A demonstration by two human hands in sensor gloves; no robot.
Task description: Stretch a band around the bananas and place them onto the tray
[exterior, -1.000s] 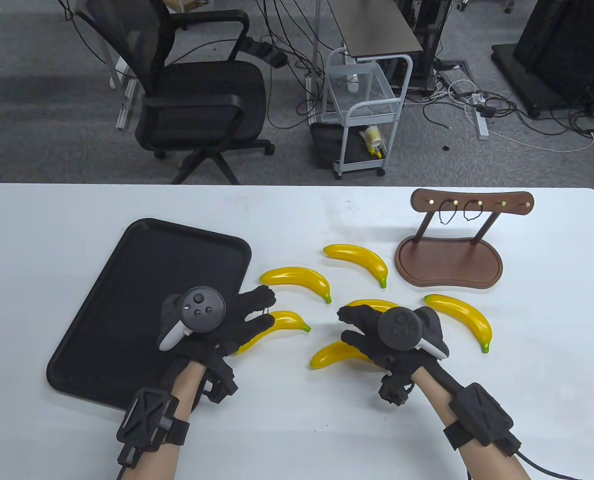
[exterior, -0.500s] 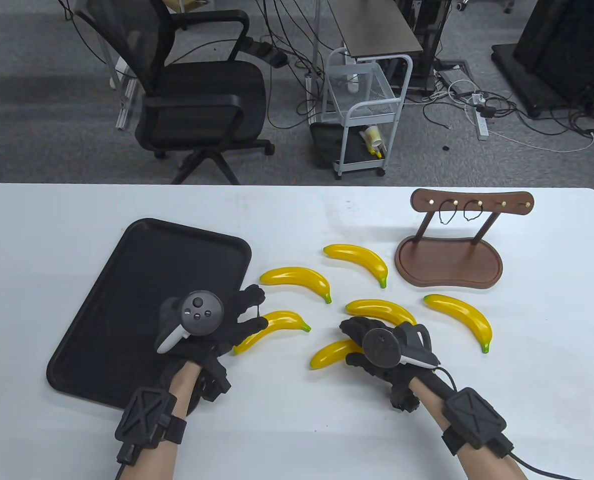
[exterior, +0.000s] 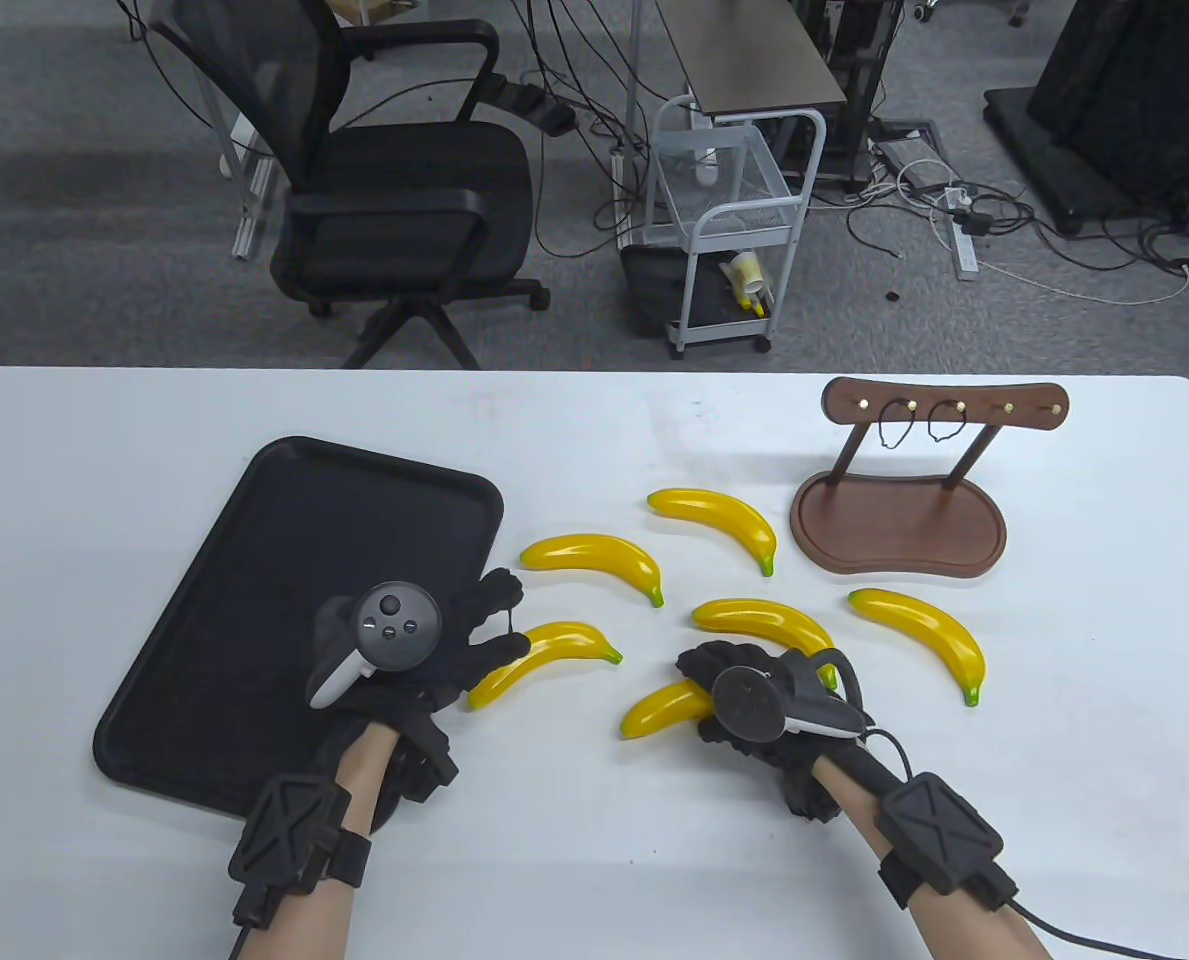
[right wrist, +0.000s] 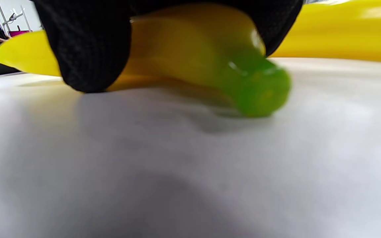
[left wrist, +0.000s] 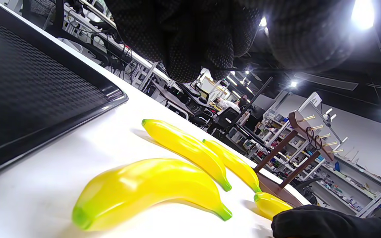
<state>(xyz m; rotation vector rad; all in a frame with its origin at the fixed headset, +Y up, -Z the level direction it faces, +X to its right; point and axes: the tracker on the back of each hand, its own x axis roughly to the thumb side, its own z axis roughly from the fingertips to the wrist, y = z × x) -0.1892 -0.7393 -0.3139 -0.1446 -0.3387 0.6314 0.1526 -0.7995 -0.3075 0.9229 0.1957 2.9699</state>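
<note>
Glossy plastic bananas, matt textured tray, polished wooden stand

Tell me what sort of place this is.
Probably a lab or office workspace: an office chair and loose cables on grey carpet behind the white table, and equipment shelving in the left wrist view.

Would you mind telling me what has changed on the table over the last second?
The right hand drew back toward the person, rolled onto its side and closed its fingers round the nearest banana, uncovering the banana behind it. The left hand shifted slightly left and its fingers curled in; it pinches a thin band. The tray, the other bananas and the wooden rack stayed put.
</note>
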